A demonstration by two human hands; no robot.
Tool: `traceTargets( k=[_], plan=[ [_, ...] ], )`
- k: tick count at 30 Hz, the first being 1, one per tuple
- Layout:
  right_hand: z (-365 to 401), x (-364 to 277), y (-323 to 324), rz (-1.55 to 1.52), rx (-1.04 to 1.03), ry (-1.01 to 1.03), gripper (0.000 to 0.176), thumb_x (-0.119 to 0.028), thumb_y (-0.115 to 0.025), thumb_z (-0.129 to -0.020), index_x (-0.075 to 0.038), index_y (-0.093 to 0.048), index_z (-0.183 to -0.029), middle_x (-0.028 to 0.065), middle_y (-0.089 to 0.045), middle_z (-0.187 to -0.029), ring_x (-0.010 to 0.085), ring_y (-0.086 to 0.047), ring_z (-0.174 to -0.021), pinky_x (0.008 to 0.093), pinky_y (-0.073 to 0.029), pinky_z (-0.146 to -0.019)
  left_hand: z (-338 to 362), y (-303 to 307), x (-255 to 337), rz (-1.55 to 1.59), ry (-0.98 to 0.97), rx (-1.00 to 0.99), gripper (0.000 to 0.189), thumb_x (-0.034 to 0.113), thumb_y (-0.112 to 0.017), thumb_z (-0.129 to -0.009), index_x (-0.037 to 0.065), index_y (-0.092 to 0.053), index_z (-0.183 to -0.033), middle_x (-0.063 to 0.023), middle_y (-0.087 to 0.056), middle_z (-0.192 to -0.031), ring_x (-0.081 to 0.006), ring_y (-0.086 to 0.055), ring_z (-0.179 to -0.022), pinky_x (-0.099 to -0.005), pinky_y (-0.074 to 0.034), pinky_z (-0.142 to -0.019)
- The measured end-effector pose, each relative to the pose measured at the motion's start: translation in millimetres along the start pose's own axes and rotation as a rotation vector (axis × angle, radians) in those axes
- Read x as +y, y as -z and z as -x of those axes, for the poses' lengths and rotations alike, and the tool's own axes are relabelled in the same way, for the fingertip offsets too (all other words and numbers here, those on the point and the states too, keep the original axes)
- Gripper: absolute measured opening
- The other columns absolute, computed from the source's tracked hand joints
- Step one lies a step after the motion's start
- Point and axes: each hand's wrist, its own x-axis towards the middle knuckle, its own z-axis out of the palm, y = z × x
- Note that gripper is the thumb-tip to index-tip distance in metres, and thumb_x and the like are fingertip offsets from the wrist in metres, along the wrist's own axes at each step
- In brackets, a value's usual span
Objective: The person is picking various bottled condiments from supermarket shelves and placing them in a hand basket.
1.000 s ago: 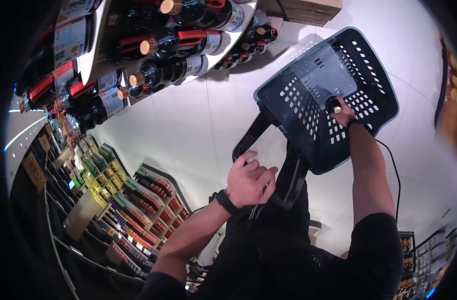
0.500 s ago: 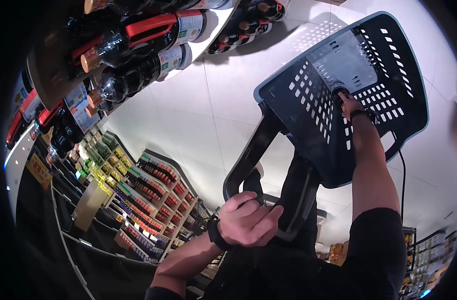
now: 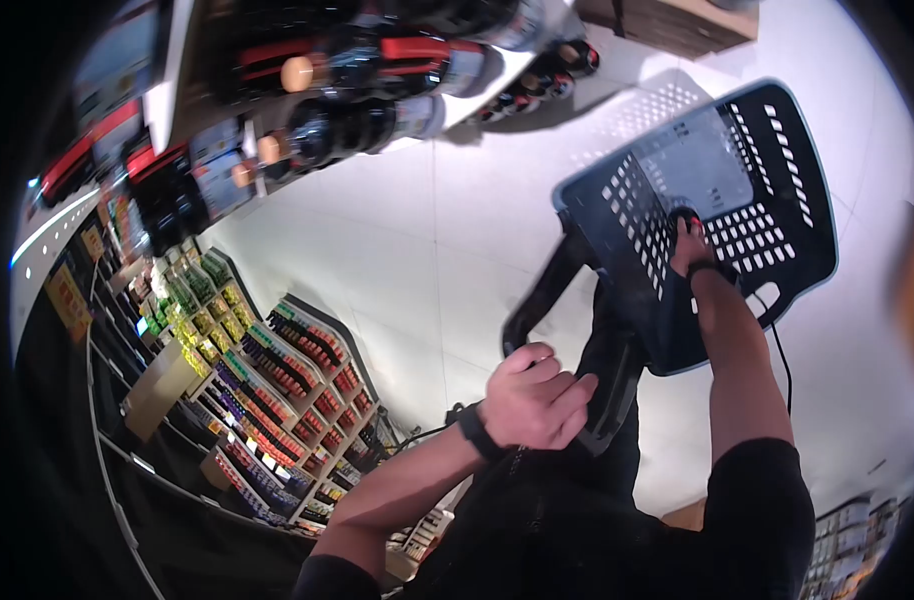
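Right grip (image 3: 689, 250): bare hand reaching down inside the basket (image 3: 667, 332), fingers closed about the dark bottle (image 3: 681, 213)
Left grip (image 3: 539, 395): loose fist curled over the near end of the handle (image 3: 552, 290), the bar hidden behind the knuckles
Dark bottle, handling: best held about its upper part with the wrist relaxed, weight let down slowly, fingers parted only once the base bears evenly
Handle, handling: a firm, steady left fist would stop the basket tipping while the other arm is deep in it
Dark bottle, place: low within the basket, among the perforated walls, a touch of red beside the fingers
Dark bottle, axis: appears to run nearly along the line of sight, near end towards the wearer; small, dark and partly covered, so this reading is tentative
Basket, pose: mouth turned up towards the wearer, above the pale floor (image 3: 377, 225); whether it touches the floor cannot be told
Handle, axis: slants from the basket's near corner back to the left fist
Shelf (image 3: 459, 106): upper left of the view, bearing further bottles (image 3: 349, 130), well apart from both hands
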Motion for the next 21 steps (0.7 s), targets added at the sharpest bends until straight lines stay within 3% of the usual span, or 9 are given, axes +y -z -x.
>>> traceTargets(
  k=[3,5,8,11,12,15,16,19,21],
  plan=[
    [21,-4,1,-0.149,0.097,0.13,0.069,-0.013,-0.068,-0.078,-0.012,-0.047,-0.143,0.0262,-0.054,-0.13,0.0453,-0.06,-0.118,0.0476,-0.053,-0.097,2,3,1,0.041,-0.015,0.009,0.02,0.009,-0.063,-0.069,0.009,-0.072,-0.087,0.0027,-0.057,-0.061,-0.0167,-0.053,-0.063,-0.0322,-0.047,-0.081],
    [55,-20,27,0.008,0.049,0.171,0.057,-0.016,-0.067,-0.08,-0.009,-0.056,-0.135,0.0257,-0.061,-0.124,0.0427,-0.064,-0.113,0.0485,-0.053,-0.096,3,8,4,0.033,-0.006,0.0,0.016,0.011,-0.063,-0.072,0.012,-0.069,-0.086,0.001,-0.059,-0.062,-0.0183,-0.055,-0.064,-0.0327,-0.047,-0.084],
    [100,-26,60,-0.161,-0.012,0.208,0.043,-0.023,-0.067,-0.083,-0.006,-0.065,-0.123,0.0226,-0.069,-0.114,0.0379,-0.067,-0.108,0.0458,-0.054,-0.095,8,6,5,0.034,0.009,-0.072,0.007,0.015,-0.064,-0.072,0.012,-0.059,-0.075,-0.0016,-0.058,-0.063,-0.0214,-0.058,-0.072,-0.0368,-0.044,-0.089],
    [147,-41,89,-0.197,-0.004,0.189,0.035,-0.026,-0.068,-0.084,-0.006,-0.071,-0.112,0.0222,-0.072,-0.109,0.0386,-0.068,-0.104,0.0446,-0.054,-0.094,9,9,4,0.058,0.004,-0.068,0.007,0.013,-0.062,-0.072,0.012,-0.055,-0.072,-0.0009,-0.057,-0.059,-0.0237,-0.058,-0.069,-0.0384,-0.043,-0.087],
    [156,-42,89,-0.245,0.035,0.19,0.034,-0.027,-0.069,-0.083,-0.006,-0.072,-0.11,0.0218,-0.072,-0.107,0.0386,-0.069,-0.103,0.0444,-0.054,-0.093,8,23,7,0.066,0.094,-0.331,0.021,0.01,-0.061,-0.074,0.011,-0.067,-0.095,-0.0051,-0.067,-0.078,-0.025,-0.063,-0.083,-0.0408,-0.043,-0.1],
    [142,-28,67,-0.307,0.157,0.353,0.033,-0.027,-0.073,-0.08,-0.004,-0.073,-0.105,0.021,-0.073,-0.103,0.0373,-0.069,-0.101,0.0432,-0.054,-0.091,14,30,13,0.226,-0.018,0.158,0.042,0.008,-0.06,-0.074,0.008,-0.066,-0.116,-0.0117,-0.067,-0.111,-0.0282,-0.059,-0.115,-0.0461,-0.036,-0.112],
    [148,-35,73,-0.418,0.114,0.249,0.033,-0.025,-0.074,-0.078,-0.003,-0.074,-0.102,0.0221,-0.073,-0.1,0.0372,-0.07,-0.1,0.043,-0.055,-0.09,18,46,15,0.232,0.002,0.04,0.058,0.007,-0.06,-0.075,0.007,-0.058,-0.132,-0.0145,-0.056,-0.135,-0.0316,-0.045,-0.136,-0.0502,-0.029,-0.118],
    [163,-57,85,-0.776,0.037,0.309,0.032,-0.017,-0.072,-0.081,0.003,-0.07,-0.107,0.0204,-0.074,-0.095,0.0291,-0.072,-0.082,0.0372,-0.057,-0.074,36,74,24,0.277,0.062,0.229,0.058,0.006,-0.06,-0.075,0.007,-0.057,-0.133,-0.0145,-0.057,-0.135,-0.0321,-0.047,-0.135,-0.0506,-0.029,-0.118],
    [209,-86,117,-1.14,-0.076,0.235,0.029,-0.004,-0.067,-0.09,0.01,-0.061,-0.115,0.0133,-0.069,-0.079,0.0173,-0.064,-0.06,0.0288,-0.051,-0.054,62,84,20,0.256,0.191,0.279,0.054,0.009,-0.062,-0.078,0.007,-0.057,-0.132,-0.0147,-0.058,-0.134,-0.0332,-0.048,-0.133,-0.0487,-0.032,-0.116]
  ],
)
